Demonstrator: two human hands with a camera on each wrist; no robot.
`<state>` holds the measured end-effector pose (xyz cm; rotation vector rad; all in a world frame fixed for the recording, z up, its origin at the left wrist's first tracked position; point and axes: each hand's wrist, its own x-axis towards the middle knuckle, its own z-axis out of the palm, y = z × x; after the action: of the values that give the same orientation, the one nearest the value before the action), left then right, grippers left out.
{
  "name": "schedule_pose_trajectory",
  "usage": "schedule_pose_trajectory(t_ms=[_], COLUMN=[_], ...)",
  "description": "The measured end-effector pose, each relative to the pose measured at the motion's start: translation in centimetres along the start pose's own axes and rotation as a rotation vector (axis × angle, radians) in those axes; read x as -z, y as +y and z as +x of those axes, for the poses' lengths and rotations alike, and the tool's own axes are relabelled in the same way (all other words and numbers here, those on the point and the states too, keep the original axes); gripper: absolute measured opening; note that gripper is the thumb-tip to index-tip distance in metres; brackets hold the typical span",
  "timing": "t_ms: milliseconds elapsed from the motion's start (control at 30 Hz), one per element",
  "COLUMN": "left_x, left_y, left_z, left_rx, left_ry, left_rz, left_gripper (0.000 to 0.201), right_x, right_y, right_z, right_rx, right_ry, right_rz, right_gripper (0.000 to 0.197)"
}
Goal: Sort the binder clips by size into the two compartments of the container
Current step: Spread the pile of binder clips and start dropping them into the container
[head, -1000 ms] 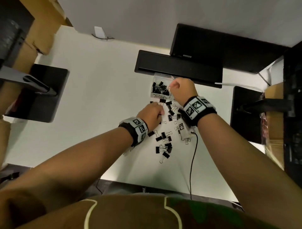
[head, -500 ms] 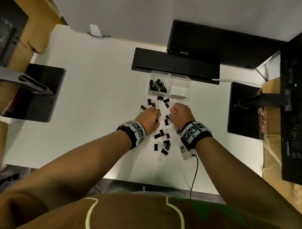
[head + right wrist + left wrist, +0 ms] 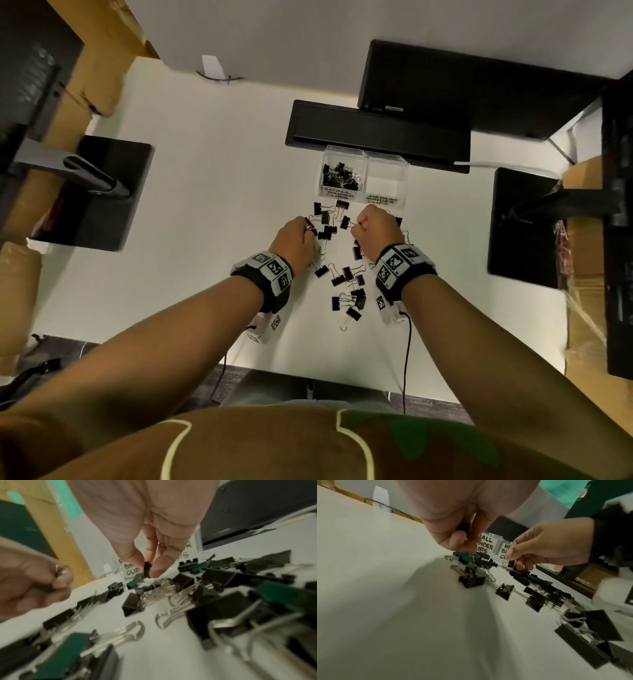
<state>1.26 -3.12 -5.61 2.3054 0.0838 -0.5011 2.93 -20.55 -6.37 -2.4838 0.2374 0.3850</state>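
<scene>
A clear two-compartment container [image 3: 363, 161] stands at the back of the white table. Its left compartment, labelled SMALL BINDER CLIPS [image 3: 339, 176], holds several black clips. The right one, labelled MEDIUM BINDER CLIPS [image 3: 385, 185], looks empty. Black binder clips [image 3: 349, 274] with silver handles lie scattered in front of it. My left hand [image 3: 308, 226] is down at the pile's left edge and pinches a clip [image 3: 464, 557] between thumb and finger. My right hand [image 3: 147, 566] pinches a small black clip [image 3: 147, 568] just above the pile, close to the container's front.
A black keyboard tray [image 3: 370, 133] and a monitor [image 3: 462, 85] sit right behind the container. Black monitor bases [image 3: 92, 192] [image 3: 524, 226] flank the table on the left and right. Thin cables [image 3: 406, 349] run from my wrists over the near table edge.
My right hand has come back from above the container down to the pile and now pinches a small clip. My left hand has shifted slightly forward along the pile's left edge.
</scene>
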Motion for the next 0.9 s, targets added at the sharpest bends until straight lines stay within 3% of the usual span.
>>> schedule_pose_trajectory(t_ms=[133,300,400,467,567,633,767,900], left_x=[0.1,-1.5,-2.7,-3.1,-3.1,-2.9,-2.4,-2.5], left_y=[-0.2,-0.8,-1.4,-1.5,-1.2,-1.0,-0.5,0.2], left_z=[-0.6,-1.9,-2.4,-2.4,-2.0,-1.7,-1.6,-2.9], left_rx=[-0.009,-0.145,-0.215,-0.231,-0.218,-0.207,-0.182,-0.233], left_ry=[-0.073,-0.217,-0.276,-0.266,-0.229,-0.206,-0.167,-0.258], left_rz=[0.031,0.203,0.282,0.323,0.355,0.349,0.321,0.304], left_gripper=[0.016,0.013,0.008,0.009,0.013,0.011,0.010,0.012], right_x=[1.3,2.4,2.7,2.5,2.0,1.1,-0.4,-0.4], right_y=[2.0,4.2,4.6,4.7,4.5,4.2,4.3,4.4], right_z=[-1.1,-3.1,-4.9,-6.0,-7.6,-8.5,-9.1,-8.4], right_rx=[-0.144,-0.389,-0.420,-0.379,-0.201,-0.106,-0.073,-0.098], right_ry=[0.087,-0.021,-0.089,-0.161,-0.281,-0.330,-0.323,-0.204], right_rz=[0.288,0.809,0.986,0.836,0.349,0.148,0.020,0.032], right_gripper=[0.020,0.034,0.021,0.016,0.016,0.015,0.011,0.013])
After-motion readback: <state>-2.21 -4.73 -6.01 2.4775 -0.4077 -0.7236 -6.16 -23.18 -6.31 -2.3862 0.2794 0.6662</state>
